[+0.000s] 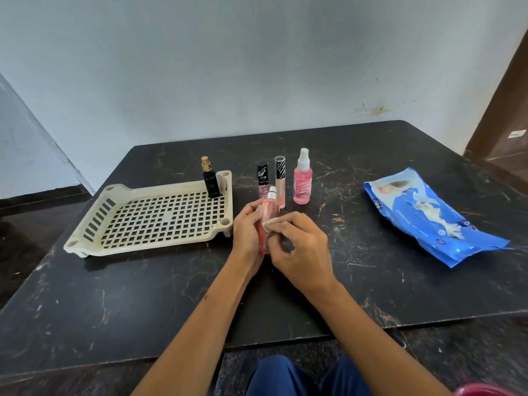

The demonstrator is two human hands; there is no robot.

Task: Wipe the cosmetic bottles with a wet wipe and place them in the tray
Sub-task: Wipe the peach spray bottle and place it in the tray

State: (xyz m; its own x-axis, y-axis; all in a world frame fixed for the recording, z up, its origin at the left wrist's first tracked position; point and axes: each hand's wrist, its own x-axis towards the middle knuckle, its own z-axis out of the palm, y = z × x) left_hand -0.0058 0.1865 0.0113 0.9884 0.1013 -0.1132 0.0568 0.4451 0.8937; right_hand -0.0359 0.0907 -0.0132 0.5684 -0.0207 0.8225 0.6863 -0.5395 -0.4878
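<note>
Sitting at the near edge of the black, scratched table (114, 295), the person shows dark blue trouser knees (274, 375) at the bottom of the view, with both bare forearms reaching forward over the tabletop. The left hand (248, 230) is curled round a peach-pink spray bottle (268, 215) with a silver nozzle, holding it upright and lifted a little toward the camera. The right hand (303, 247) has its fingers bent, pinching a small folded wet wipe (271, 224) against the bottle's right side.

Just left of the hands lies the cream plastic tray (85, 241), its floor a grid of square holes, its left wall slotted. In its far right corner stands a black perfume bottle (212, 185) with a gold sprayer, upright and close against the corner post.

Beyond the hands, three more bottles stand in a short row on the table, close together. On the left is a lip gloss tube (262, 178) with a black cap, partly hidden behind the held bottle; beside it is a taller, slim pale-pink tube (280, 184) with a black-and-white striped cap; to the right is a pink spray bottle (302, 184) with a clear white cap.

Well apart on the right lies a blue pack of baby wet wipes (428, 215), flat and crumpled, its flap open. A pale grey wall (257, 67) rises behind the table's far edge.
</note>
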